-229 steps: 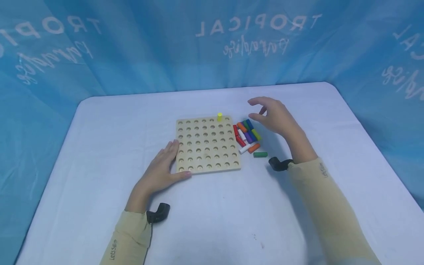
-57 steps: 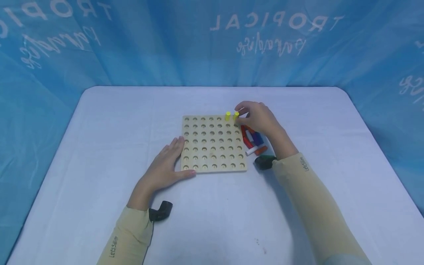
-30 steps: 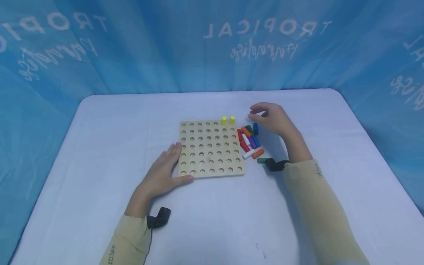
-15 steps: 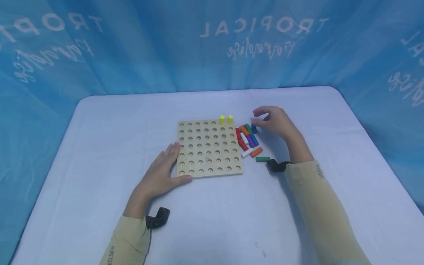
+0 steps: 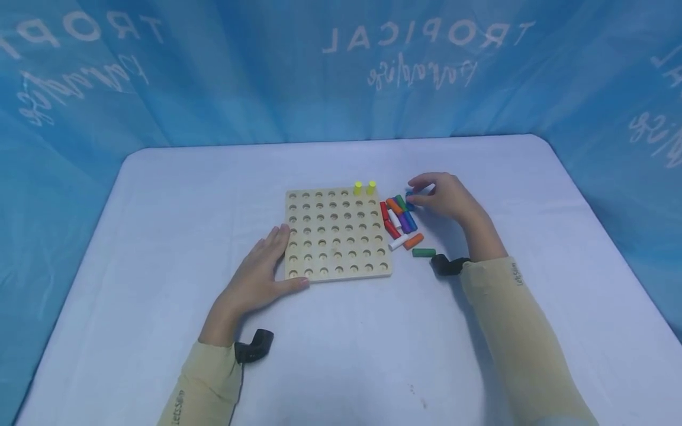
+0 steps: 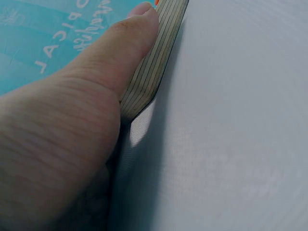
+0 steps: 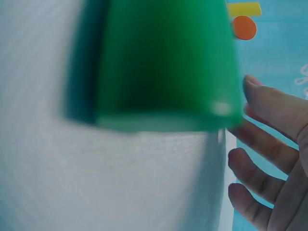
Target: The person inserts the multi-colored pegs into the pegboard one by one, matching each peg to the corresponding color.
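Note:
In the head view a wooden pegboard (image 5: 343, 261) with rows of round holes lies on the table. Two yellow pegs (image 5: 358, 189) stand in its back row near the right corner. Along the board's left edge rests my left hand (image 5: 256, 272), fingers straight and thumb at the front edge; its thumb also shows against the layered board side in the left wrist view. At the back of the loose pegs, my right hand (image 5: 447, 195) pinches a blue peg (image 5: 409, 193) between thumb and index finger. A green peg (image 7: 168, 62) fills much of the right wrist view.
Right of the board lie several loose pegs, among them red (image 5: 392, 229), white (image 5: 397, 242), orange (image 5: 414, 241), and purple (image 5: 404, 223). A green peg (image 5: 424, 252) lies apart, near the right wrist's camera (image 5: 447, 265). A blue printed curtain (image 5: 266, 77) hangs behind the table.
A second yellow peg now stands in the back row beside the first. My right hand has left it, moved right and closed on the blue peg. My left hand stays on the board.

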`<action>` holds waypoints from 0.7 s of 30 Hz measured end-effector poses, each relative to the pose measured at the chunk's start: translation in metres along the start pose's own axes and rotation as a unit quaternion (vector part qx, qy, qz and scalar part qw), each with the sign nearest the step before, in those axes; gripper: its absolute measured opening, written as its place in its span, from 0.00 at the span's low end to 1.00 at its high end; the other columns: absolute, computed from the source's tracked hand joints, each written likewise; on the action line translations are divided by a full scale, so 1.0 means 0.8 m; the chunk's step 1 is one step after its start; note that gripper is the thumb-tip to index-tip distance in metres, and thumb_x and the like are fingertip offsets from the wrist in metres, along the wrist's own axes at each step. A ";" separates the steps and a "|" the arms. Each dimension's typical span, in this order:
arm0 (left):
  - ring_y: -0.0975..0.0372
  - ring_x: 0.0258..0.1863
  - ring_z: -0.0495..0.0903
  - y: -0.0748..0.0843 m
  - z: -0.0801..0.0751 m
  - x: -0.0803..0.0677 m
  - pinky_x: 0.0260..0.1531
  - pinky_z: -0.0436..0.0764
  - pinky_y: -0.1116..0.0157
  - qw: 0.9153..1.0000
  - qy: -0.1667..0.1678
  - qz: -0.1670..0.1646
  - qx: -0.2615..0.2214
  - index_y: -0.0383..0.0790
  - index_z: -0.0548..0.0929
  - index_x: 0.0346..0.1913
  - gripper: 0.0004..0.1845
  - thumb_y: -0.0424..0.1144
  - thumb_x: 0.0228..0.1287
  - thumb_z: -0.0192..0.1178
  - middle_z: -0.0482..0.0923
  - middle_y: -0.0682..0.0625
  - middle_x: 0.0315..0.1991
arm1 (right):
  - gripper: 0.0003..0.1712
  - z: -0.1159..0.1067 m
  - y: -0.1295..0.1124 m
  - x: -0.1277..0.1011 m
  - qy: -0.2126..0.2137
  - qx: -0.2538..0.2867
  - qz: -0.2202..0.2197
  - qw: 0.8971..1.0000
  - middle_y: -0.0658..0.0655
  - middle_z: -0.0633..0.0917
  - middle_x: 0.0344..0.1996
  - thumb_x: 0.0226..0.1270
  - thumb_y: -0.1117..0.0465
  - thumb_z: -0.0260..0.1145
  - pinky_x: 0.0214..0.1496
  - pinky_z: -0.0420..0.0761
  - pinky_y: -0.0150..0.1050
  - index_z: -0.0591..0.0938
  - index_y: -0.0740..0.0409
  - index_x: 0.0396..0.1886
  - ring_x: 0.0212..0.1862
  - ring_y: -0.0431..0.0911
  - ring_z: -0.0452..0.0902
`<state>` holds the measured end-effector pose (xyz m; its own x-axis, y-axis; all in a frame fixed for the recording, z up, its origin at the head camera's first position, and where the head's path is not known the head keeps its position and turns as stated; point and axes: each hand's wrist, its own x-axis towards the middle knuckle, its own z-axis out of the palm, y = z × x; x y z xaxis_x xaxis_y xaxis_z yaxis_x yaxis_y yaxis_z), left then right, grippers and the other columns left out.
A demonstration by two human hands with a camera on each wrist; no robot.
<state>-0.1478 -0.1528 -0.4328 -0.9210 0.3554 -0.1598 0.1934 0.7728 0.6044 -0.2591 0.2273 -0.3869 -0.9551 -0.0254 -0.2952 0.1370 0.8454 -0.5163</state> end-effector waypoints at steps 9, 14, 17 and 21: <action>0.58 0.82 0.38 -0.001 -0.002 0.001 0.81 0.39 0.54 1.000 0.002 0.008 0.008 0.46 0.41 0.80 0.63 0.69 0.53 0.66 0.39 0.52 0.81 | 0.29 0.002 0.002 0.004 -0.012 -0.018 -0.007 1.000 0.58 0.79 0.58 0.68 0.50 0.68 0.57 0.79 0.55 0.77 0.50 0.66 0.59 0.56 0.72; 0.58 0.82 0.37 -0.001 -0.002 0.002 0.81 0.39 0.54 1.000 -0.001 0.000 0.008 0.47 0.41 0.81 0.63 0.69 0.53 0.66 0.38 0.53 0.81 | 0.30 0.002 0.001 0.005 -0.023 -0.029 -0.001 0.999 0.59 0.78 0.58 0.68 0.48 0.67 0.57 0.79 0.55 0.76 0.49 0.68 0.60 0.56 0.70; 0.59 0.82 0.37 -0.001 -0.001 0.002 0.81 0.39 0.54 1.000 -0.003 -0.003 0.003 0.48 0.40 0.81 0.63 0.69 0.53 0.66 0.37 0.53 0.81 | 0.29 0.001 0.001 0.004 -0.027 -0.035 -0.001 0.999 0.59 0.78 0.58 0.69 0.48 0.67 0.57 0.79 0.55 0.76 0.50 0.67 0.59 0.56 0.70; 0.58 0.82 0.37 -0.001 -0.002 0.002 0.81 0.39 0.53 1.000 -0.006 -0.005 -0.003 0.48 0.40 0.81 0.63 0.69 0.53 0.66 0.37 0.53 0.81 | 0.28 0.002 0.000 0.005 -0.034 -0.032 0.002 0.999 0.59 0.78 0.58 0.69 0.48 0.66 0.56 0.79 0.54 0.77 0.50 0.66 0.58 0.56 0.70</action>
<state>-0.1496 -0.1537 -0.4322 -0.9188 0.3534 -0.1758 0.1815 0.7739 0.6067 -0.2621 0.2260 -0.3894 -0.9344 -0.0560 -0.3518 0.1216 0.8780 -0.4629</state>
